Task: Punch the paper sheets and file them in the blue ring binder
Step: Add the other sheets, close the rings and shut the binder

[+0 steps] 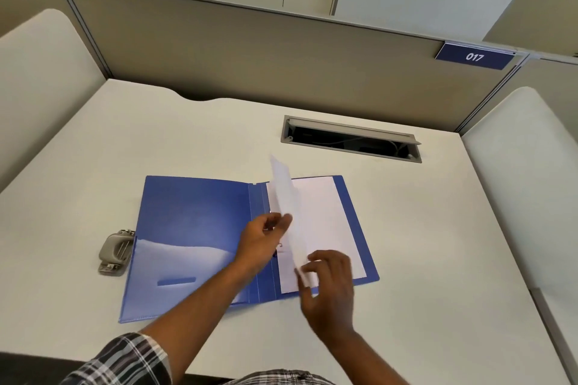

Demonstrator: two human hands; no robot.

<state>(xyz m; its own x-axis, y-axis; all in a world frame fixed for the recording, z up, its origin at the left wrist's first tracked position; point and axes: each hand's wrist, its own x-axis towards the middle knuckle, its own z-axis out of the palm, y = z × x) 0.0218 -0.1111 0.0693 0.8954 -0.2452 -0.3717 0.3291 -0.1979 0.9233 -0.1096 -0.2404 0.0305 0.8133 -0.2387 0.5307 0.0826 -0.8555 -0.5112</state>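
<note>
Evidently punching is done: both hands, left hand (266, 236) and right hand (328, 275), pinch an upright paper sheet (286, 194) over the open blue ring binder (194, 228), one sheet (322, 215) already filed, the punch (115, 251) idle beside it.

The hole punch (116, 252) lies just left of the open binder (194, 228), sheets (322, 222) on its right half.

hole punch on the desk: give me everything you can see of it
The hole punch is a small grey two-hole type, apparently metal with a moulded grey lever and shiny fittings at both ends. It lies flat on the white desk, lever down, against the left edge of the open blue ring binder; whether they touch is unclear. Neither hand touches it.
</note>
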